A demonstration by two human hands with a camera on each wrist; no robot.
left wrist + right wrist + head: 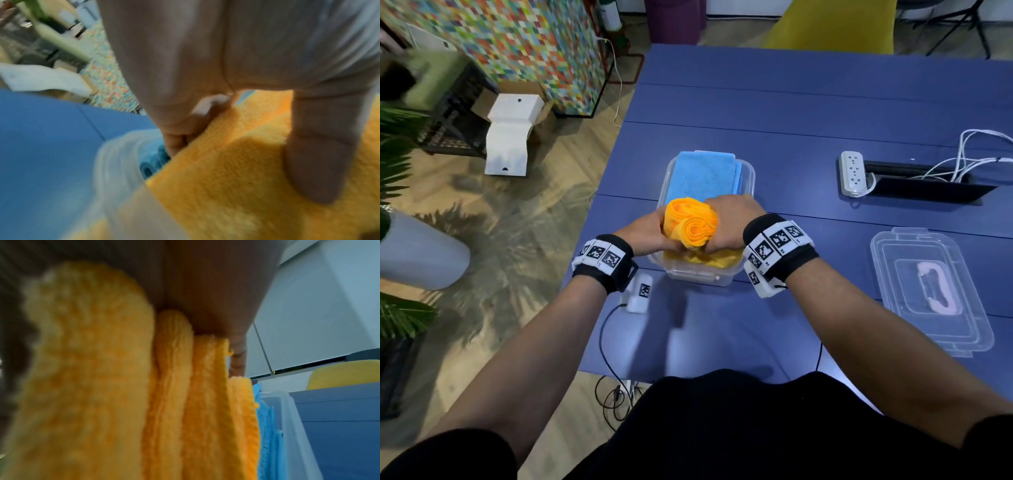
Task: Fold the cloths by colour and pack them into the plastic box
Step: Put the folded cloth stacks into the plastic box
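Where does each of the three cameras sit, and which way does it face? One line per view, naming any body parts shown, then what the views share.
Head: worn high, looking forward and down at the blue table; both forearms, left hand and right hand grip the orange cloths over the plastic box.
Left wrist: looks along the hand; fingers on orange cloth.
Right wrist: looks along the palm, cloth filling the view.
Shared: orange cloths, blue cloths, box, table.
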